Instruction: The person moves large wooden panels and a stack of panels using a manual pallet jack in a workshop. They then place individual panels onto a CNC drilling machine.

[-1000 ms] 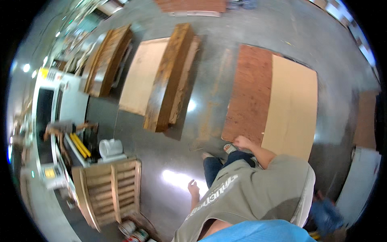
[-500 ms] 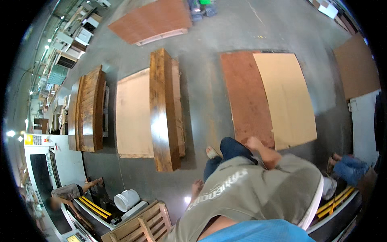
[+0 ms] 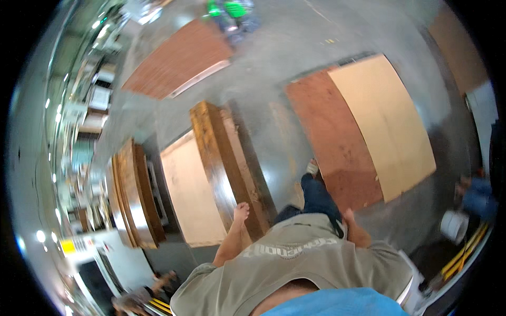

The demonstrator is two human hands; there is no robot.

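My left hand, with its fingers curled in, hangs beside a stack of glossy brown wooden planks; from here I cannot tell whether it touches them. I see nothing in it. Near the close end of a reddish-brown board is my right hand, small and close to my body, its fingers not clear. A tan sheet lies along the right side of that board. To the left of the plank stack a pale flat board lies on the same low pile.
Another stack of brown wooden pieces stands farther left. A reddish-brown panel pile is at the far left. White machines with yellow rails flank me, with a white bucket on the right. Other people are at both sides.
My view has turned, so the stacks now slant. My left hand has swung forward and up beside the planks. One leg has stepped forward along the reddish-brown board.
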